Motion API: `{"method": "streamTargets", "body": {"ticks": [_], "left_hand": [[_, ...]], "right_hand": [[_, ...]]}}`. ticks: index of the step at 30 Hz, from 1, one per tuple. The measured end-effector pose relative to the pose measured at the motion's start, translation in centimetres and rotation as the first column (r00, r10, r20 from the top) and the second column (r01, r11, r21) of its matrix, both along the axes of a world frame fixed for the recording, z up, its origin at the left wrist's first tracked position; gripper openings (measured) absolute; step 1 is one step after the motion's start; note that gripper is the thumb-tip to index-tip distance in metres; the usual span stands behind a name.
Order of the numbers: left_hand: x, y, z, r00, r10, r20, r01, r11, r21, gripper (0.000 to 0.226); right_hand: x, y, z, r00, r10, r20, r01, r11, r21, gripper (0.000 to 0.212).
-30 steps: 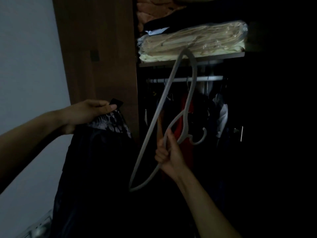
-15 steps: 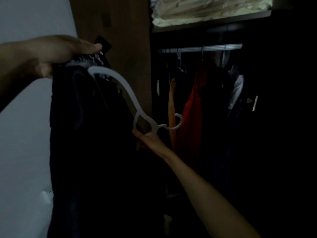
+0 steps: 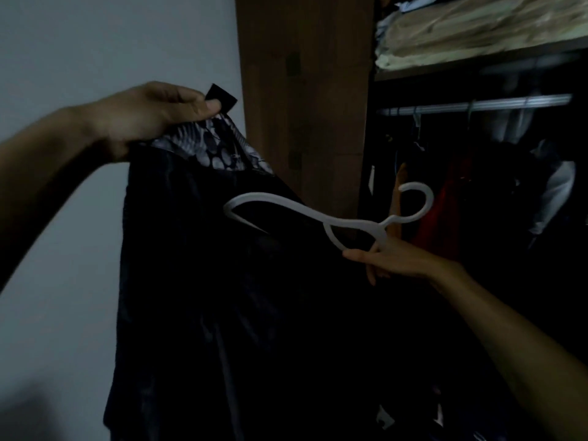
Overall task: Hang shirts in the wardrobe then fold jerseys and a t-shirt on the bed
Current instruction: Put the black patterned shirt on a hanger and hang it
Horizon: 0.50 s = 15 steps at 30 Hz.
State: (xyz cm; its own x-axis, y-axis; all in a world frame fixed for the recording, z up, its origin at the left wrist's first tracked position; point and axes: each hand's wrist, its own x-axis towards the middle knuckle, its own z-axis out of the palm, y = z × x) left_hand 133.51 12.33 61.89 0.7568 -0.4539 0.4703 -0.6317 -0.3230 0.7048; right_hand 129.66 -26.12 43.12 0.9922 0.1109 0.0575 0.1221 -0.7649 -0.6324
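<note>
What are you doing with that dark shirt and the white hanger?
A person is getting a dark shirt ready to hang. The left hand holds it up by the collar, and the right hand grips a white hanger near its hook, with one end poking in at the shirt's neck. The shirt is not on the hanger yet. Other clothes hang on the wardrobe rail behind.

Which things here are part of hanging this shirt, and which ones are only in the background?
In use: dark shirt, held by the left hand; white hanger, held by the right hand; wardrobe rail.

Background: hung clothes; folded bedding on the shelf.
</note>
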Motion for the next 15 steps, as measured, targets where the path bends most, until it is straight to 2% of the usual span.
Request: {"method": "streamTargets", "body": {"ticks": [2,4,6,10,15], "left_hand": [[-0.8,-0.4,-0.7,0.999,-0.031,0.017,0.032,0.999,-0.012,0.028],[-1.4,-1.0,-1.1,0.997,-0.03,0.071,0.031,0.999,-0.01,0.029],[-1.0,-0.7,-1.1,0.992,0.013,0.129,-0.01,1.0,-0.024,0.029],[-1.8,1.8,-0.3,0.978,0.099,0.183,-0.079,0.99,-0.116,0.031],[-1.6,5.9,-0.8,0.955,0.21,0.207,-0.198,0.977,-0.079,0.027]], "right_hand": [[-0.3,1.8,1.3,0.996,0.011,0.09,-0.01,1.0,-0.009,0.083],[-0.7,3.8,2.4,0.981,0.073,0.177,-0.069,0.997,-0.029,0.076],[-1.0,5.3,3.3,0.97,0.142,0.198,-0.14,0.99,-0.026,0.075],[-1.4,5.2,3.8,0.973,0.179,0.145,-0.173,0.983,-0.055,0.076],[-2.7,4.9,3.7,0.972,0.23,0.041,-0.232,0.972,0.046,0.096]]}}
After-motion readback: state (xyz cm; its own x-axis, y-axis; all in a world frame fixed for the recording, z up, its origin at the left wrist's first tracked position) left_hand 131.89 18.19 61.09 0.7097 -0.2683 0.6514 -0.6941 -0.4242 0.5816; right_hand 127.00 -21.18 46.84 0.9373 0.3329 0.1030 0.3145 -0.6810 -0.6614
